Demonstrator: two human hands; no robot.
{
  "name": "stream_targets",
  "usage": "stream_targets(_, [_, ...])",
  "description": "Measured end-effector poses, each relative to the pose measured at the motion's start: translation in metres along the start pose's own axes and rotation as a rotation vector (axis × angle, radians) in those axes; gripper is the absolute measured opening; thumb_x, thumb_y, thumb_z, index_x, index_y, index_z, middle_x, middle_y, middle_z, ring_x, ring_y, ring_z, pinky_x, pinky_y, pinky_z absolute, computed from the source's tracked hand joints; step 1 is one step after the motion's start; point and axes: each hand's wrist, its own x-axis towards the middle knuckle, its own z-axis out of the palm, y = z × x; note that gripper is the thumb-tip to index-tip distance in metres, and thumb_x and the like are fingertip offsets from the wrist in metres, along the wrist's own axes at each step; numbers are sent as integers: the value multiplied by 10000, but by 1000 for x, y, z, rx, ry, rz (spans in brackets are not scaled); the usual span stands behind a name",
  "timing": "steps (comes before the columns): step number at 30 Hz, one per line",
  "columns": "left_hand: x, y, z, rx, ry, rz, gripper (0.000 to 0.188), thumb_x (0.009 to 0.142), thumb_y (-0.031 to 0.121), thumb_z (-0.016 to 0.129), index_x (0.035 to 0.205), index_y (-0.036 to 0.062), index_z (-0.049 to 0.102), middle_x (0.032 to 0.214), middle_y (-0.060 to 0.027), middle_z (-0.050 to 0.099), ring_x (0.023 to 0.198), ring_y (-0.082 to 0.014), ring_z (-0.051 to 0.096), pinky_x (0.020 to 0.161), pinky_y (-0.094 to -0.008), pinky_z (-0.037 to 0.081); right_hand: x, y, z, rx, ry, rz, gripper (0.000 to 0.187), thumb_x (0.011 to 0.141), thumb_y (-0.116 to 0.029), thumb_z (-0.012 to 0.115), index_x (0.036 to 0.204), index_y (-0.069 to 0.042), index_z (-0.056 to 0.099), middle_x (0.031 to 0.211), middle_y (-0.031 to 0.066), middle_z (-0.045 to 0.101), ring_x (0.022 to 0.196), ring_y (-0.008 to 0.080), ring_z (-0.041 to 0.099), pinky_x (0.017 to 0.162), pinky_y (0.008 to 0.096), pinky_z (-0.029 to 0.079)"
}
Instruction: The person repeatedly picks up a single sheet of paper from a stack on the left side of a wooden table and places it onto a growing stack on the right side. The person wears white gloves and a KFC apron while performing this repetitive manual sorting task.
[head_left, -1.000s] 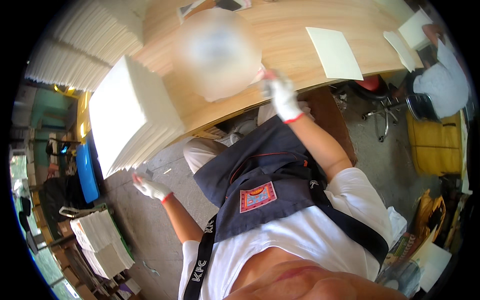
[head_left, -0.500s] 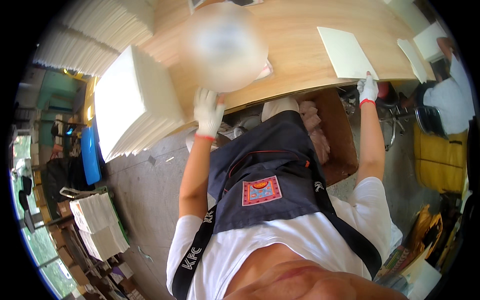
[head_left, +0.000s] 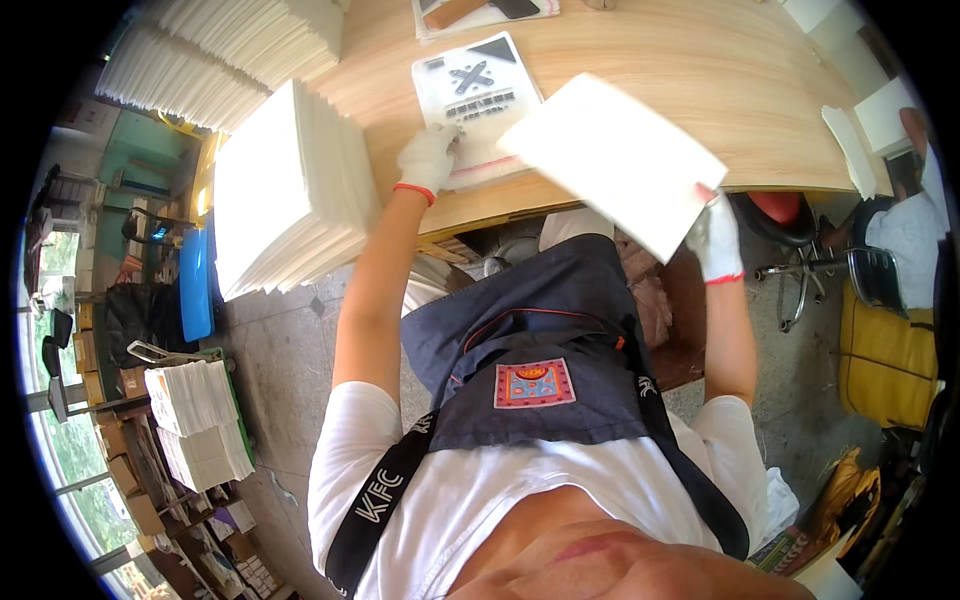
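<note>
My left hand [head_left: 428, 158], in a white glove with a red cuff, lies at the left side of a printed clear-and-white plastic bag [head_left: 490, 110] on the table. Its fingers are curled and appear to pinch the bag's edge. My right hand [head_left: 715, 240], gloved the same way, grips a blank white rectangular sheet [head_left: 615, 155] by its near right corner, thumb on top. The sheet is tilted; its left corner reaches over the bag's right side and its near corner hangs past the table edge. Whether it is one sheet or several cannot be told.
A tall stack of white sheets [head_left: 300, 190] stands left of my left hand, with more stacks [head_left: 230, 50] behind. Another bag with a brown-and-black object [head_left: 470, 12] lies at the far edge. White pieces [head_left: 848, 150] lie at the table's right end, near another person [head_left: 905, 235].
My right hand has lifted the white sheet off the table's right side and swung it left toward the bag. My left hand has moved from the table edge onto the bag.
</note>
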Motion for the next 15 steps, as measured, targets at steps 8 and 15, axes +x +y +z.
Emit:
stream_targets(8, [-13, -4, 15, -178, 247, -28, 203, 757, 98, 519, 935, 166, 589, 983, -38, 581, 922, -251, 555, 760, -375, 462, -26, 74, -23, 50, -288, 293, 322, 832, -126, 550, 1130, -21, 493, 874, 66, 608, 515, 78, 552, 338, 170, 376])
stream_targets(15, [-16, 7, -3, -664, 268, 103, 248, 760, -17, 469, 938, 110, 586, 868, -67, 591, 731, -219, 566, 683, -312, 459, -22, 99, -39, 297, -192, 398, 283, 879, -95, 525, 1156, -63, 480, 1019, 41, 578, 833, 111, 596, 560, 201, 514])
